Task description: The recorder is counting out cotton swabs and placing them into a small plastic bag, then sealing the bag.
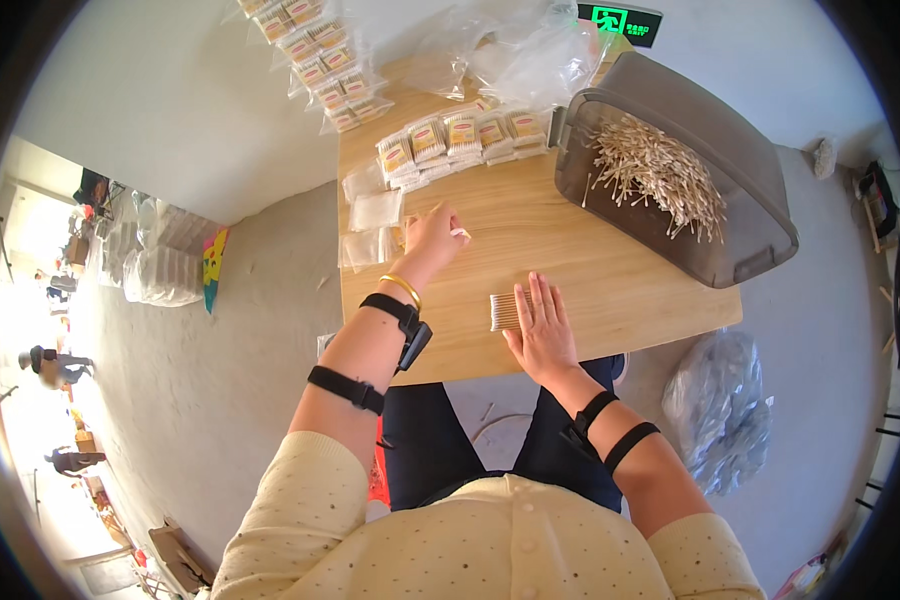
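My right hand (542, 335) lies flat near the table's front edge, its fingers stretched out over a neat row of cotton swabs (501, 312). The left part of that row shows beside the fingers; the rest is covered by the hand. Farther left and higher on the table, my left hand (436, 235) is closed, with a small white bit at its fingertips that is too small to name. Just left of it lie flat clear plastic bags (376, 212). Behind the hands stand packed bags of cotton swabs (460, 134) in a curved row.
On the right a grey plastic bin (755, 180), tilted toward me, holds a heap of loose cotton swabs (655, 172). Clear plastic bags (530, 62) are piled at the table's back. More packs (315, 60) stand at the far left corner. A plastic sack (720, 410) sits on the floor.
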`<state>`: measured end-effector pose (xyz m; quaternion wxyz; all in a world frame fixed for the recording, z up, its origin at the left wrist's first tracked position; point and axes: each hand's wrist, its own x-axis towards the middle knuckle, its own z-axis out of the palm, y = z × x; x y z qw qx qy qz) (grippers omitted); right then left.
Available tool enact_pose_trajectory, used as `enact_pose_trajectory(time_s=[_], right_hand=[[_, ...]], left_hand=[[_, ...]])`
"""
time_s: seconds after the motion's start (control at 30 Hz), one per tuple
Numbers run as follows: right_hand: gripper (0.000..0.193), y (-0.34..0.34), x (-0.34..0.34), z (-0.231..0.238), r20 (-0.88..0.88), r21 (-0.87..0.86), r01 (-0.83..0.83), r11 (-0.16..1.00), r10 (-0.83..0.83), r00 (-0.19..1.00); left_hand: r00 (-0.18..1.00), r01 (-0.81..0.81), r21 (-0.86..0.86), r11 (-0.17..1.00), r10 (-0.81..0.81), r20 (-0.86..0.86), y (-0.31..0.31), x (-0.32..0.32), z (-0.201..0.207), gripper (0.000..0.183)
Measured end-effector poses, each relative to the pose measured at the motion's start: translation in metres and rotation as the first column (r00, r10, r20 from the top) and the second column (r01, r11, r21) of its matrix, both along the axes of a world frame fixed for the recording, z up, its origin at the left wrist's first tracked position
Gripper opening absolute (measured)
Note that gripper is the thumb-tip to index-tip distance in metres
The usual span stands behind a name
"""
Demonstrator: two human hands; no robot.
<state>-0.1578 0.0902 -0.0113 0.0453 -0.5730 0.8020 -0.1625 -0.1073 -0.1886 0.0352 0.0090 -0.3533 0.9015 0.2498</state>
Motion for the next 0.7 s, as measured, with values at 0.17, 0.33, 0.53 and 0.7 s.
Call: enact_pose_trajectory(time_s=[0.17, 0.33, 0.53, 0.7], right_hand=[[0.079, 0.002, -0.011, 0.000, 0.008, -0.022, 0.017, 1.000, -0.017, 1.000], [0.080, -0.010, -0.008, -0.003, 0.068, -0.097, -0.004, 0.995, 0.011, 0.998], [0.082, -0.006, -0.013, -0.045, 0.038, -0.252, 0.011, 0.968, -0.001, 0.999], [0.083, 0.001, -0.012, -0.045, -0.171, -0.130, -0.035, 0.991, 0.012, 0.985]], left_hand=[[0.904, -0.102, 0.471, 0.876, 0.279, -0.323, 0.022, 0.015, 0.012, 0.029], [0.874, -0.091, 0.607, 0.790, 0.355, -0.331, 0.046, 0.087, -0.029, 0.015], [0.925, -0.163, 0.271, 0.949, 0.243, -0.294, 0.102, 0.112, 0.005, 0.024], [0.891, -0.229, 0.241, 0.943, 0.303, -0.339, 0.125, 0.127, 0.001, 0.018]])
